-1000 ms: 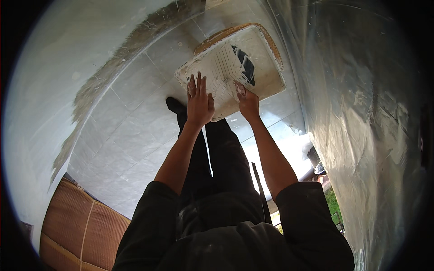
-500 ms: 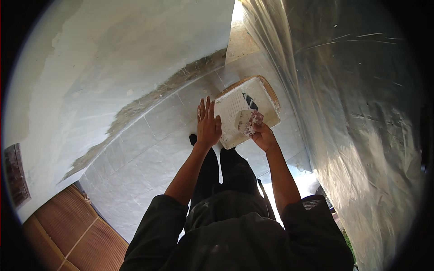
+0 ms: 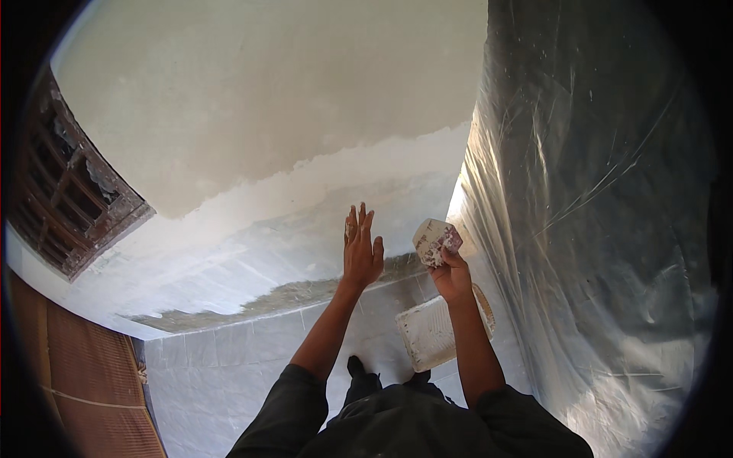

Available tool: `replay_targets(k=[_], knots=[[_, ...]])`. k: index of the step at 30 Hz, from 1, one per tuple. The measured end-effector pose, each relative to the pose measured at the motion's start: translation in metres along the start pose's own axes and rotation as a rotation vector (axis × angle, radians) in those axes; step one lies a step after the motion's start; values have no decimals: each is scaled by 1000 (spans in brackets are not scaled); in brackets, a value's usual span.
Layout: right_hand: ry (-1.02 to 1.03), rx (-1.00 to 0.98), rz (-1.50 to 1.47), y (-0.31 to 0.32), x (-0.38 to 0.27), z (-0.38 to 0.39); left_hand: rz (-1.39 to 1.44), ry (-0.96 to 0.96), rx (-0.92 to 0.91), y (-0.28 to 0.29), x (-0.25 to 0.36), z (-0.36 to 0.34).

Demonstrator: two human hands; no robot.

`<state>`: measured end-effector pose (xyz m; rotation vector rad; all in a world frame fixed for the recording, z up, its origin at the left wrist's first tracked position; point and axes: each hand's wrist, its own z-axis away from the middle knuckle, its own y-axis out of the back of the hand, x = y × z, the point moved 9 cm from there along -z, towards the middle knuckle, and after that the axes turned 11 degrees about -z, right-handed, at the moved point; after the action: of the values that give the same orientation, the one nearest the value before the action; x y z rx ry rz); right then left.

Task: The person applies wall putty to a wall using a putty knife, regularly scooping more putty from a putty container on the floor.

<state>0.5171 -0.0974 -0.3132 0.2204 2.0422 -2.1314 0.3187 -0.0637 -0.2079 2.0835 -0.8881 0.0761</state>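
Note:
My left hand (image 3: 360,252) is raised in front of the wall (image 3: 267,91), fingers stretched out and holding nothing, with white smears on them. To its right, my right hand (image 3: 450,275) grips a flat, pale, angular scraper (image 3: 435,238) marked with pinkish-purple and white patches. Below that hand a plaster-smeared tray (image 3: 421,343) with a ridged surface and a tan woven edge rests low by my feet, partly hidden by my right forearm.
A weathered wooden barred window (image 3: 76,179) is set in the wall at left. Crinkled clear plastic sheeting (image 3: 603,252) hangs along the right. Grey tiles (image 3: 237,366) cover the floor, and a brown ribbed panel (image 3: 92,366) stands at lower left.
Both hands have risen away from the tray, the scraper held in my right. The view has tilted up from the floor, so more wall and the window now show.

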Motion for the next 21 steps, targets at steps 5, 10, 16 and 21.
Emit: replay_targets(k=[5,10,16,21], knots=[[93,-109,39,-116,20,-54,-82,-90,183,91,-26,-69],[135,-305,102,-266,48,-96,-165,-123,317,184,-59,-133],[333,-559,336,-463,62,-112,-437,-295,570,282,-81,-196],[695,-681,718,-595,61,-109,-555,-402,554,308,-108,-228]])
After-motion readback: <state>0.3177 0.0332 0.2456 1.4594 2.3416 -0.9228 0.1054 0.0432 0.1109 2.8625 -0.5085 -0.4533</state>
